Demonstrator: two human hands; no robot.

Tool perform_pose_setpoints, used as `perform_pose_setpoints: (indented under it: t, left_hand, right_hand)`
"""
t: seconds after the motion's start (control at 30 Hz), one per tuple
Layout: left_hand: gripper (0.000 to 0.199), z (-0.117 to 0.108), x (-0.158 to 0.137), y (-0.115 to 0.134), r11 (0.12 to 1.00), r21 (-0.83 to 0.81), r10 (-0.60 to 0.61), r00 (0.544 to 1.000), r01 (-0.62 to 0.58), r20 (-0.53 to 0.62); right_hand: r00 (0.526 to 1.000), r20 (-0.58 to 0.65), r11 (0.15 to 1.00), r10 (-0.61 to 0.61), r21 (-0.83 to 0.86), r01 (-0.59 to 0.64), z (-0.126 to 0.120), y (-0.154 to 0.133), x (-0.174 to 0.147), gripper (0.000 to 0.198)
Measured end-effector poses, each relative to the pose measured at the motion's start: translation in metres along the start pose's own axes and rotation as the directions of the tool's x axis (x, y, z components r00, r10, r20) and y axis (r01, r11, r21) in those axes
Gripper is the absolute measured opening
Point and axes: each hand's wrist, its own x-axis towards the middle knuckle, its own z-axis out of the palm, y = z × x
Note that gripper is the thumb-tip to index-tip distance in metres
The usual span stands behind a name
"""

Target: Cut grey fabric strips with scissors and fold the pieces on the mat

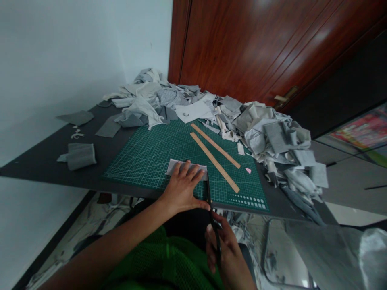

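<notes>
My left hand lies spread over a small pale grey fabric piece, pressing it onto the green cutting mat. Its thumb reaches right, touching or close to a pair of dark scissors. Those scissors are in my right hand, fingers wrapped round the handles below the table's front edge. The blades point away from me along the fabric's right end; I cannot tell whether they are cutting into it.
Two wooden rulers and a pink chalk piece lie on the mat. Heaped fabric scraps line the back, with another pile at right. A grey fabric stack sits at left on the dark table.
</notes>
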Motion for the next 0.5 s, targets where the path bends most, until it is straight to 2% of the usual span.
perform_pose_setpoints:
  t: [0.1,0.23,0.37,0.5]
  left_hand:
    - [0.124,0.000,0.000,0.000,1.000,-0.004,-0.004,1.000,0.004,0.003]
    - [0.125,-0.001,0.000,0.000,1.000,0.001,-0.007,1.000,0.007,0.001]
    - [0.127,-0.003,0.001,0.002,1.000,0.006,-0.014,1.000,0.014,0.014]
    - [0.126,-0.003,0.001,0.002,1.000,-0.001,-0.016,1.000,0.016,0.014]
  right_hand:
    - [1.000,0.004,1.000,0.006,0.016,-0.007,0.001,0.000,0.000,0.074]
    - [0.994,-0.073,0.988,0.076,0.141,-0.066,0.002,-0.008,0.002,0.081]
    - [0.993,-0.030,0.974,0.113,0.199,-0.105,0.002,-0.020,0.003,0.077]
    - [0.993,-0.037,0.977,0.114,0.187,-0.105,0.005,-0.028,0.006,0.080]
